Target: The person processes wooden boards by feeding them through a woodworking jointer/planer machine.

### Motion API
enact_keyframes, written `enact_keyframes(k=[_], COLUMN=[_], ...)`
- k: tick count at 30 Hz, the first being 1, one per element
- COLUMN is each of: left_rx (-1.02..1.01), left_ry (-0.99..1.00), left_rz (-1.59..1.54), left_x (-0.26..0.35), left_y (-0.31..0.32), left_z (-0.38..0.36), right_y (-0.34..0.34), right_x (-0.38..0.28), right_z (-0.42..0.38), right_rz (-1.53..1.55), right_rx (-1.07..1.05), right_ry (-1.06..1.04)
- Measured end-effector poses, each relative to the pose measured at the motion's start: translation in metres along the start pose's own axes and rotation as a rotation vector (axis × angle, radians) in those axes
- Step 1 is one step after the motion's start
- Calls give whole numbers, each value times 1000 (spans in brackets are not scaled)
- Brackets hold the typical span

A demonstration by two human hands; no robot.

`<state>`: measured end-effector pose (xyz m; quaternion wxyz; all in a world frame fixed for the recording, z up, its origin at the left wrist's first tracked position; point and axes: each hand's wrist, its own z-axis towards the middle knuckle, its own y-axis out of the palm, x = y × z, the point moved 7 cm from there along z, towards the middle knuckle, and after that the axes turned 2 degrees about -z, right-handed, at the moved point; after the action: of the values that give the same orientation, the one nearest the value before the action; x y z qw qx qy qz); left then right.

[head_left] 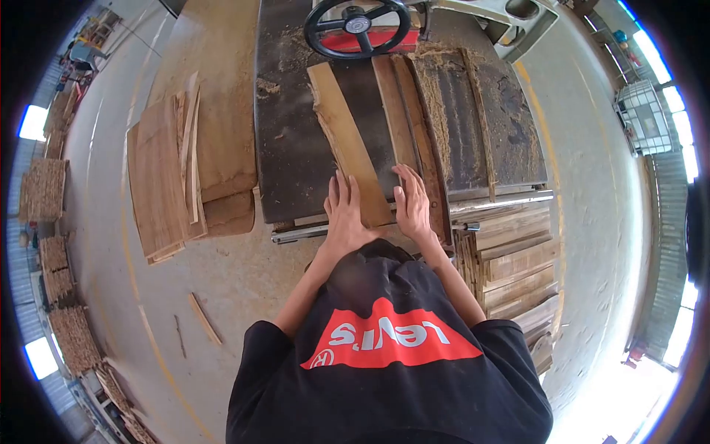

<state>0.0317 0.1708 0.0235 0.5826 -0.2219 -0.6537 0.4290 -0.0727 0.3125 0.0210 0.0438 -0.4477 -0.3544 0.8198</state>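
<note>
A pale wooden board (344, 129) with a rough, wavy left edge lies at a slant on the dark saw table (285, 148). My left hand (345, 216) rests on the near left edge of this board, fingers stretched forward. To the right, my right hand (414, 209) has its fingers extended over the near end of a second, browner board (393, 103). That board lies along a long rusty brown guide (425, 140). Neither hand is wrapped round a board. The undersides of my fingers are hidden.
A black handwheel (358, 25) stands at the far end of the machine. Sawdust (436, 96) covers the table's right part. Cut boards lie in a stack (159, 170) at left, and more planks (518, 263) are piled at right. A wood strip (205, 318) lies on the floor.
</note>
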Motion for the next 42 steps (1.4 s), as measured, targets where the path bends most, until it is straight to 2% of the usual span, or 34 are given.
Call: enact_keyframes(k=[1, 4, 12, 19, 22, 25, 28, 32, 37, 40, 42], left_rx=[-76, -38, -68, 0, -76, 22, -72, 46, 83, 234, 457], left_ry=[18, 170, 250, 226, 190, 216, 254, 201, 74, 98, -33], left_rz=[25, -4, 22, 115, 185, 188, 248, 176, 199, 181, 93], left_x=[3, 8, 12, -12, -9, -30, -28, -47, -51, -67, -96], left_y=[4, 17, 23, 33, 13, 8, 4, 6, -10, -43, -99], left_z=[-1, 1, 36, 95, 128, 175, 184, 200, 222, 225, 209], right_y=[0, -4, -2, -8, -7, -2, -5, 2, 4, 13, 15], right_x=[2, 1, 1, -4, -1, 2, -3, -7, -9, -14, -18], right_z=[2, 1, 2, 4, 3, 2, 7, 10, 12, 11, 11], right_rz=[18, 88, 47, 45, 32, -2, -9, -137, -255, -306, -297], right_rx=[17, 56, 39, 59, 45, 17, 3, -16, -18, -15, -8], right_ry=[-8, -30, -1, -11, -14, -9, -7, -6, -41, -83, -97])
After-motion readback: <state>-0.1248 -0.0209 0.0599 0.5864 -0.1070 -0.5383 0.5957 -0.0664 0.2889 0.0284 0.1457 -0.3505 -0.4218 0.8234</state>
